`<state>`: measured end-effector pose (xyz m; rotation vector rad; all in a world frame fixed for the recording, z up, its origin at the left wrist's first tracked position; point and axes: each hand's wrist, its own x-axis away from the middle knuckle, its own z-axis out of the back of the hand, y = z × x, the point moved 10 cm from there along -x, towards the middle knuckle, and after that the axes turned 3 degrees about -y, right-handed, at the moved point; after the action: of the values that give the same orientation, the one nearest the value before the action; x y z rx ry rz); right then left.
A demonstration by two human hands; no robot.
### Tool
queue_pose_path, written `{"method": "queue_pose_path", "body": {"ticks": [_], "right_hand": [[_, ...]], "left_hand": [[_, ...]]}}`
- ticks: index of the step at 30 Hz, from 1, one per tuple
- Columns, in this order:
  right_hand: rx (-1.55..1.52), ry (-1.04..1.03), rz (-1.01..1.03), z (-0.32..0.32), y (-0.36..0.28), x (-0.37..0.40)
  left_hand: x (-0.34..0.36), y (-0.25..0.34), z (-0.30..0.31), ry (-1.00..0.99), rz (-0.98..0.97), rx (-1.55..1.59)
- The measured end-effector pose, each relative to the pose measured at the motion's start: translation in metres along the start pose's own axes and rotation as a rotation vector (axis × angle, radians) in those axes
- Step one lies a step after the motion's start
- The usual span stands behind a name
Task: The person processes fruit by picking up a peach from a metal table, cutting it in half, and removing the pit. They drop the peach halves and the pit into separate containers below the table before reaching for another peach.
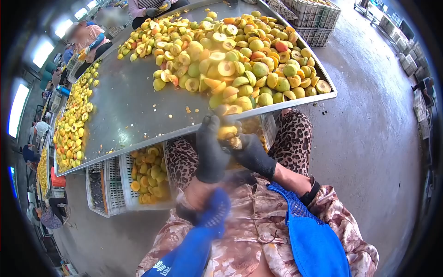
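Both hands wear dark grey gloves and meet in front of my lap, just below the near edge of the metal table (138, 104). My left hand (212, 150) is closed on a yellow peach half (227, 133). Fingers of my right hand (253, 154) are curled in against the lower side of that fruit, by a brown, rough pit (236, 142); what they grip is hidden. A big heap of halved peaches (258, 69) covers the table's right part and reaches its near edge above my hands. The picture is smeared around the fruit.
More halves (74, 124) lie along the table's left side. Under the table, a white crate (131, 184) of fruit stands left of my legs. Stacked crates (314, 18) are at the back right. Across the table sits a person (150, 9) in gloves; another person (90, 41) is at left.
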<state>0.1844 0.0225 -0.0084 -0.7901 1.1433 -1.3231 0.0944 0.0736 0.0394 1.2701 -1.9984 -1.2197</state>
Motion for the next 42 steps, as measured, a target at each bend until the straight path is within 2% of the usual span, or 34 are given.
{"method": "queue_pose_path", "body": {"ticks": [5, 6, 7, 10, 12, 13, 16, 19, 22, 25, 26, 27, 29, 31, 32, 35, 36, 39, 40, 42], "right_hand": [[-0.183, -0.093, 0.009, -0.014, 0.008, 0.001], [-0.183, -0.106, 0.002, -0.020, 0.010, 0.000], [-0.190, -0.125, -0.005, -0.024, 0.008, -0.002], [-0.341, -0.220, -0.131, -0.030, 0.002, 0.000], [-0.336, -0.205, -0.059, -0.027, -0.006, -0.001], [-0.336, -0.195, -0.021, -0.027, -0.012, -0.002], [-0.451, -0.375, -0.186, -0.035, -0.013, 0.006], [-0.427, -0.282, -0.020, -0.019, -0.029, 0.005], [-0.202, -0.082, 0.103, -0.010, -0.020, 0.000], [-0.214, -0.084, 0.159, 0.002, -0.033, 0.004], [-0.234, -0.222, 0.066, -0.013, -0.016, 0.001], [-0.393, -0.298, -0.044, -0.024, -0.003, 0.005], [-0.371, -0.325, 0.087, -0.016, -0.027, 0.007], [-0.486, -0.409, -0.094, -0.003, -0.055, 0.012], [-0.507, -0.479, -0.107, -0.004, -0.057, 0.016], [-0.499, -0.722, -0.052, -0.017, -0.038, 0.030], [-0.489, -0.797, -0.045, -0.022, -0.037, 0.030], [-0.572, -0.714, -0.058, -0.030, -0.039, 0.025], [-0.547, -0.673, -0.078, -0.035, -0.038, 0.022], [-0.440, -0.738, -0.143, -0.045, -0.015, 0.021]], "left_hand": [[0.001, -0.006, 0.006, 0.056, 0.015, 0.061], [0.001, -0.006, 0.011, 0.105, 0.025, -0.010], [-0.002, 0.003, 0.013, 0.129, -0.063, -0.148], [0.004, 0.008, 0.005, 0.212, -0.018, -0.116], [0.005, 0.009, 0.006, 0.261, 0.012, -0.144], [0.005, 0.011, 0.004, 0.241, 0.007, -0.137], [0.007, 0.011, -0.005, 0.230, 0.021, -0.083], [0.008, 0.014, -0.014, 0.085, 0.065, -0.107], [0.009, 0.031, -0.021, 0.128, -0.132, -0.496], [0.011, 0.042, -0.032, 0.177, -0.312, -0.595], [0.007, 0.038, -0.032, 0.138, -0.236, -0.537], [0.006, 0.033, -0.032, 0.093, -0.162, -0.478], [0.006, 0.027, -0.035, 0.124, -0.109, -0.339], [0.007, 0.037, -0.046, 0.093, -0.203, -0.414], [0.008, 0.044, -0.048, 0.078, -0.248, -0.452], [0.013, 0.030, -0.069, -0.234, 0.005, -0.288], [0.017, 0.021, -0.066, -0.284, 0.104, -0.206], [0.020, 0.022, -0.038, -0.111, 0.104, 0.035], [0.024, 0.019, -0.024, -0.017, 0.158, 0.259], [0.023, 0.037, 0.067, 0.250, 0.018, 0.124]]}}
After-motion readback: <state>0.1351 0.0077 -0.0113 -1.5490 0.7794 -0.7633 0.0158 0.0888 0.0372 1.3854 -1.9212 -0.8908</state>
